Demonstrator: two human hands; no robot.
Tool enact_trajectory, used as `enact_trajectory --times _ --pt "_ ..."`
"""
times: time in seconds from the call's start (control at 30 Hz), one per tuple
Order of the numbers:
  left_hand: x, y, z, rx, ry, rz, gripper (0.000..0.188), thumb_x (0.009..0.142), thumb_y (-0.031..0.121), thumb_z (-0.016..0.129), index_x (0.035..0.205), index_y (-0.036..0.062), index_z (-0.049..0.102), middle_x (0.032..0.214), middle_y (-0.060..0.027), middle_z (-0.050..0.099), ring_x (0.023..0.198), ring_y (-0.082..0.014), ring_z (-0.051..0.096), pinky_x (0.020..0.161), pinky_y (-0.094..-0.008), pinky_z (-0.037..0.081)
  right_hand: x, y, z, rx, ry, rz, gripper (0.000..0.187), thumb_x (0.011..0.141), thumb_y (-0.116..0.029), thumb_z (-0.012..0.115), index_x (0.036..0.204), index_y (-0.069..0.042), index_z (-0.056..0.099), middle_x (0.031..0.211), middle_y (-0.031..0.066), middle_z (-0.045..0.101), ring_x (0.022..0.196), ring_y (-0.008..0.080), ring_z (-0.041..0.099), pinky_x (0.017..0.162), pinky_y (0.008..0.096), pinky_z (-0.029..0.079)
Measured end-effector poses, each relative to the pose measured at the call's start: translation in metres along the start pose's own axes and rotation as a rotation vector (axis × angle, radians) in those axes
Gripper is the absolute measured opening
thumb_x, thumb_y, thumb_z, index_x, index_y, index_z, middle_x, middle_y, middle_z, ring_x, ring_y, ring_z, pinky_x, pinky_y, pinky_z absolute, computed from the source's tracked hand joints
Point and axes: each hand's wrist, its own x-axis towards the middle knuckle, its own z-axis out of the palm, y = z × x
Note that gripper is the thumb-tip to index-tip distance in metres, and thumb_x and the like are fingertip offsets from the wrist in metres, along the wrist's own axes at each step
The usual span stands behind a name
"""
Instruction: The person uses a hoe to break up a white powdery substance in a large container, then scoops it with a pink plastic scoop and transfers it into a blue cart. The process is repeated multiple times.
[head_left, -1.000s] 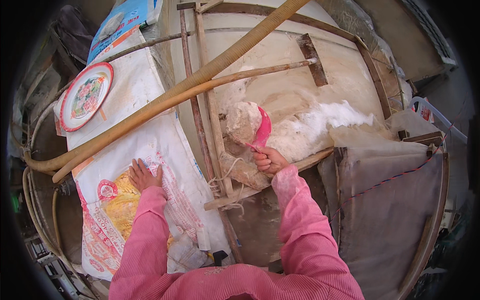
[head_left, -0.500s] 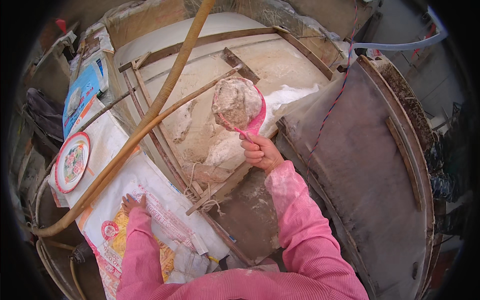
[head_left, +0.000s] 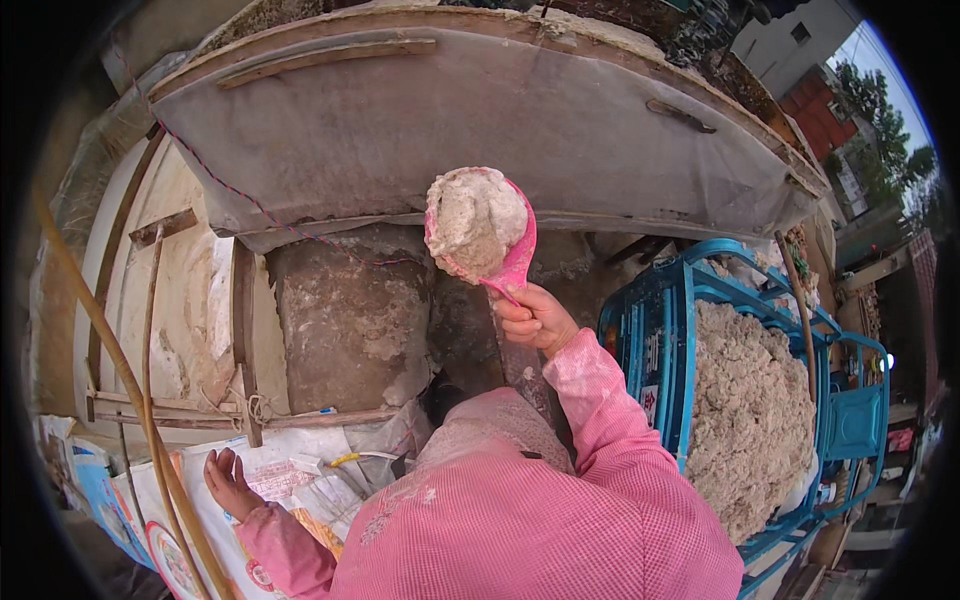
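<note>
My right hand [head_left: 538, 320] is closed round the handle of a pink plastic scoop [head_left: 518, 258], raised out in front of me. A heap of pale, greyish-beige wet pulp [head_left: 473, 220] rises above the scoop's rim. My left hand [head_left: 230, 484] has its fingers apart with nothing in them, over or resting on a white printed sack [head_left: 270, 450]; whether it touches is hard to tell. To my right, a blue metal-framed cart [head_left: 688, 340] carries a large load of the same-looking crumbly material [head_left: 745, 420].
A long plastic-covered panel [head_left: 480, 130] runs across the far side. At left lies a wood-framed vat [head_left: 190, 320] with a stick [head_left: 150, 310] across it and a tan hose [head_left: 110, 340] nearby. A stained slab [head_left: 350, 330] stands ahead. A round patterned tray [head_left: 170, 560] is at lower left.
I have turned right, from the vat toward the blue cart, which has come into view. The loaded scoop stays in my right hand. My left hand has shifted on or above the sack.
</note>
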Motion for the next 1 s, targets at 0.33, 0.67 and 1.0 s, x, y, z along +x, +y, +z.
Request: enact_trajectory --times 0.33,0.67,1.0 --pt "-0.047 -0.011 0.079 0.082 -0.348 -0.184 0.038 0.096 0.038 0.053 0.117 0.0058 0.055 0.095 -0.0082 0.064 0.082 -0.0172 0.061 0.074 -0.0312 0.052 -0.354 -0.039 -0.083 -0.325 1.237 -0.722 0.016 0.094 -0.015 0.052 0.079 -0.013 0.046 0.057 -0.0018 0.043 0.04 0.0071 0.034 0.035 0.0224 0.022" --pt "-0.066 0.024 0.097 0.229 -0.366 -0.106 0.035 0.097 0.035 0.052 0.115 0.0058 0.056 0.088 -0.0069 0.065 0.074 -0.0142 0.062 0.062 -0.025 0.051 -0.456 0.003 -0.162 -1.442 2.219 0.434 0.029 0.082 -0.018 0.06 0.103 0.001 0.054 0.093 0.0285 0.066 0.09 0.0416 0.066 0.078 0.0505 0.052" --pt "-0.1 0.042 0.119 0.149 -0.384 -0.051 0.033 0.098 0.031 0.05 0.115 0.0039 0.054 0.086 -0.0062 0.064 0.075 -0.0145 0.062 0.064 -0.0265 0.053 -0.466 -0.007 -0.108 -1.345 2.683 0.179 0.041 0.08 -0.021 0.065 0.111 -0.006 0.043 0.087 0.019 0.069 0.085 0.0392 0.068 0.074 0.0479 0.054"
